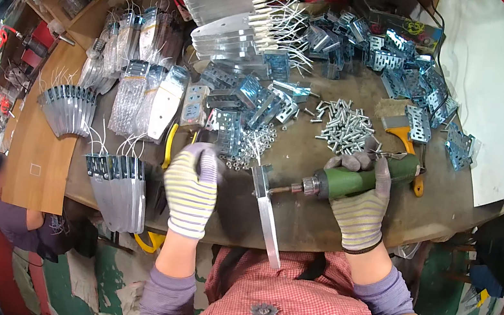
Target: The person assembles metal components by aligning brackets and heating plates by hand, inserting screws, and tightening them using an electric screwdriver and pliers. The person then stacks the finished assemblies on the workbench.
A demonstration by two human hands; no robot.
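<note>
My right hand (pixel 359 206), in a striped glove with grey fingertips, grips a green electric screwdriver (pixel 353 179). Its bit points left and reaches a bracket at the top of a long, narrow metal strip (pixel 268 222), seen edge-on with white wires at its upper end. The strip's lower end overhangs the table's front edge. My left hand (pixel 192 181), gloved alike, is over the table left of the strip, near a pile of small nuts (pixel 255 147). Motion smears its fingers, so what they hold, if anything, is unclear.
A heap of screws (pixel 344 126) lies beyond the screwdriver, beside a yellow-handled scraper (pixel 401 133). Bluish perforated brackets (pixel 401 75) pile up behind. Finished-looking grey blades (pixel 116 193) fan out at left; more wired blades (pixel 216 2) stack at the back. Another person (pixel 27 222) sits at far left.
</note>
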